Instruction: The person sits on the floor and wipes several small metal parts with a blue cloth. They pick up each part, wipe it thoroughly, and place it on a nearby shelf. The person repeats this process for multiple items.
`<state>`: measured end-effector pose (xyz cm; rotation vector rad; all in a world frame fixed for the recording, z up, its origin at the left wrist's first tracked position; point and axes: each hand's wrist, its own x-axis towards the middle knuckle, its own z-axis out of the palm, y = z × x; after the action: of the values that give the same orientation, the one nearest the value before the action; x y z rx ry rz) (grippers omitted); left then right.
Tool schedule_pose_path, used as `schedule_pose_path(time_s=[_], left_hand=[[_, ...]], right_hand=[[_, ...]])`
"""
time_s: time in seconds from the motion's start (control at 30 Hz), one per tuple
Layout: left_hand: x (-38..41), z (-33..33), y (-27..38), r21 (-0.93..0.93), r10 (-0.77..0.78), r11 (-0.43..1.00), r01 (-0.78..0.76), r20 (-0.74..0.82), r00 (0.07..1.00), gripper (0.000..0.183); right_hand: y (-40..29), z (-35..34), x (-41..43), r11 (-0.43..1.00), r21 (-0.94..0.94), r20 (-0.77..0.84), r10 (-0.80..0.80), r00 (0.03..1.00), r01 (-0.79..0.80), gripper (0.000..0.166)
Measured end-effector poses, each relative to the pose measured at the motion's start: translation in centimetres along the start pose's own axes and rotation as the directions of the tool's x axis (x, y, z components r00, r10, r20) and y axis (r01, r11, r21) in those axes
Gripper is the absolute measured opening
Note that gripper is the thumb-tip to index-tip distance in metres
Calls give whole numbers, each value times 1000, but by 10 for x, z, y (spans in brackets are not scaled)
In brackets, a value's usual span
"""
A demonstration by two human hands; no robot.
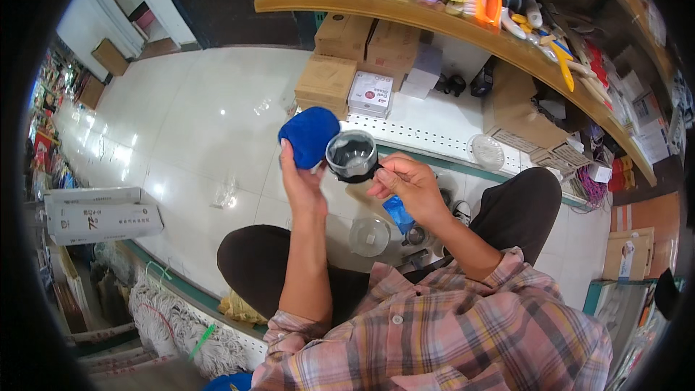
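Observation:
A blue cloth pad (309, 134), round and soft-looking, is in my left hand (304, 187), the thumb along its near edge. Close beside it, my right hand (410, 184) grips a clear glass cup with a dark band and handle (352, 157). The cup is tilted so that I look into its mouth. On the floor between my legs stands a clear glass bowl (370, 237). A blue packet (399, 214) shows just below my right hand. Near it is another small glass vessel (416, 235), partly hidden by my arm.
Ahead, a white perforated shelf (423, 133) carries cardboard boxes (326, 82), a white printed box (371, 92) and a glass dish (486, 152). Above it juts a wooden shelf edge (412, 8) loaded with brushes. Mop heads (174, 320) and a long white carton (103, 216) are at left.

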<state>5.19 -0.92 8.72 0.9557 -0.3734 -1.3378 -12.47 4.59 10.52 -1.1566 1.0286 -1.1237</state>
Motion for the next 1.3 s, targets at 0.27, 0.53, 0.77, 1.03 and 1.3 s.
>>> schedule_pose_path(time_s=[0.27,0.53,0.77,1.03,1.3], left_hand=[[-18,13,17,560,223,373,-740,720,657,19],[-22,20,0,588,-161,442,-677,795,585,44],[-24,22,-7,768,-470,299,-566,635,613,59],[-14,15,24,757,-568,574,-313,643,514,50],[-7,-18,21,218,-307,951,220,757,577,58]], right_hand=[[21,-29,-1,963,-222,86,-134,987,150,18],[34,-39,-24,994,-93,-2,52,999,-52,21],[35,-48,-29,960,-212,77,203,976,-183,21],[57,-67,-16,933,27,142,351,925,-358,21],[124,-149,33,945,-107,-517,213,829,-310,23]])
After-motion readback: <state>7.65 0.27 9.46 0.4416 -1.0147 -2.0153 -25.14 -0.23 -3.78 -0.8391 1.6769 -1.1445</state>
